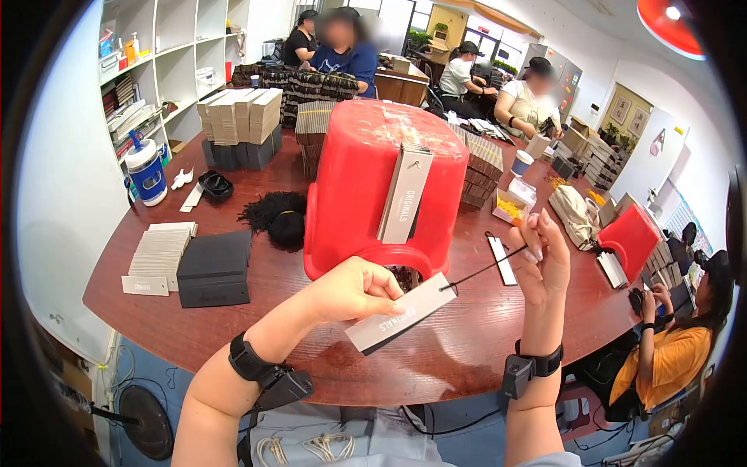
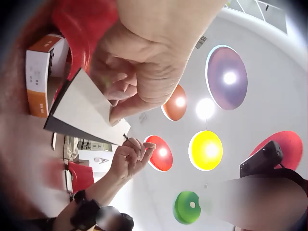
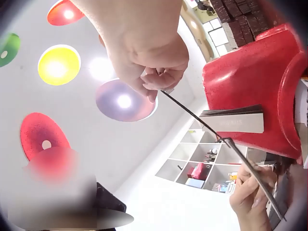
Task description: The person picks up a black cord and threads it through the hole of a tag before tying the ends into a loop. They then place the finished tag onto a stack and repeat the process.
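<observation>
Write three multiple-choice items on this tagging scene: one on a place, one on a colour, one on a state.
1. Where does the stack of tags hang?
A. on the side of the upturned red bucket
B. on the white shelf
C. in the blue bottle

2. What colour is the string that runs from the tag?
A. white
B. black
C. yellow

3. How is the string held?
A. it lies loose on the table
B. it is pulled taut between the right hand and the tag in the left hand
C. it is wound round the bucket

Key: 1 A, the stack sits against the bucket's wall; 2 B, it shows as a dark line; 3 B, it runs straight from the pinching fingers to the tag's hole.
</observation>
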A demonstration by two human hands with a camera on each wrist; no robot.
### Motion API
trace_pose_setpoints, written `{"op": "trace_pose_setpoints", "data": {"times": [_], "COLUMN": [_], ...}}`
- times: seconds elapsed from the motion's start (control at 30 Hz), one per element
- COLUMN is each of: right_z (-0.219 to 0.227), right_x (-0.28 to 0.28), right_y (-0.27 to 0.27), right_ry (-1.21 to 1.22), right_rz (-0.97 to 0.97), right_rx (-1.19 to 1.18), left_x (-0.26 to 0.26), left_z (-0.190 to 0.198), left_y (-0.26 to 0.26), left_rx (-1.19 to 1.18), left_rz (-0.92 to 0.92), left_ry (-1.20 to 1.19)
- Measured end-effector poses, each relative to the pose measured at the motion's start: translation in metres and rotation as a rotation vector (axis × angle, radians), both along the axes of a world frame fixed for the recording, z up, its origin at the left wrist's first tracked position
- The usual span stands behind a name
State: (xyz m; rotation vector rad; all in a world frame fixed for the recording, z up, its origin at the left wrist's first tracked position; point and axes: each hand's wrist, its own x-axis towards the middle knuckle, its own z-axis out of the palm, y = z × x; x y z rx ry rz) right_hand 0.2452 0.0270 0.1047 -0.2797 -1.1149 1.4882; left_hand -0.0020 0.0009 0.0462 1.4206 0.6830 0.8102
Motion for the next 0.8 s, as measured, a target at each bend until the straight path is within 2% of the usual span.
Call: {"op": "trace_pose_setpoints", "data": {"times": [0.03,0.07,0.1,0.13,0.2,0.27,0.3,0.37,0.4,0.47,0.5,0.53,0.6,0.67,0.7,0.73,0.8], "right_z": [0.002,0.002,0.002,0.001,0.001,0.008,0.007,0.004,0.003,0.002,0.004,0.006,0.009,0.004,0.011,0.011,0.014], "right_x": [-0.001,-0.002,0.002,0.000,-0.014,-0.024,-0.028,-0.033,-0.033,-0.031,-0.029,-0.026,-0.018,-0.005,0.000,0.004,0.005], "right_y": [-0.001,-0.003,-0.003,-0.004,-0.007,-0.020,-0.022,-0.026,-0.024,-0.016,-0.013,-0.009,-0.003,0.003,-0.003,-0.002,-0.007], "right_ry": [-0.042,-0.083,-0.162,-0.162,-0.635,-0.828,-0.830,-0.956,-0.956,-0.920,-0.812,-0.812,-0.738,-0.469,-0.243,-0.156,-0.099], "right_rz": [-0.090,-0.181,-0.200,-0.200,-0.093,0.005,0.006,0.170,0.170,0.327,0.355,0.356,0.193,0.010,0.060,0.052,0.067], "right_rx": [0.033,0.066,0.126,0.131,0.670,0.720,0.716,0.736,0.734,0.689,0.678,0.679,0.663,0.447,0.211,0.226,0.224], "left_x": [-0.001,-0.005,-0.008,-0.010,-0.013,-0.013,-0.014,-0.013,-0.013,-0.014,-0.016,-0.017,-0.017,-0.017,-0.016,-0.015,-0.012], "left_z": [0.002,0.006,0.009,0.008,0.003,0.002,0.002,0.000,-0.001,-0.003,-0.004,-0.005,-0.006,-0.006,-0.005,-0.004,-0.001], "left_y": [-0.001,-0.001,-0.001,-0.001,0.000,-0.001,0.000,0.000,0.000,0.001,0.001,0.002,0.001,0.002,0.004,0.005,0.004], "left_rx": [-0.001,-0.053,-0.102,-0.096,-0.205,-0.221,-0.239,-0.259,-0.260,-0.262,-0.252,-0.241,-0.221,-0.203,-0.156,-0.110,-0.076], "left_rz": [-0.002,-0.104,-0.206,-0.206,-0.317,-0.337,-0.349,-0.362,-0.368,-0.375,-0.390,-0.406,-0.405,-0.404,-0.314,-0.224,-0.180], "left_ry": [0.004,-0.016,-0.037,-0.036,-0.144,-0.166,-0.159,-0.153,-0.149,-0.143,-0.117,-0.091,-0.099,-0.110,-0.065,-0.019,-0.004]}}
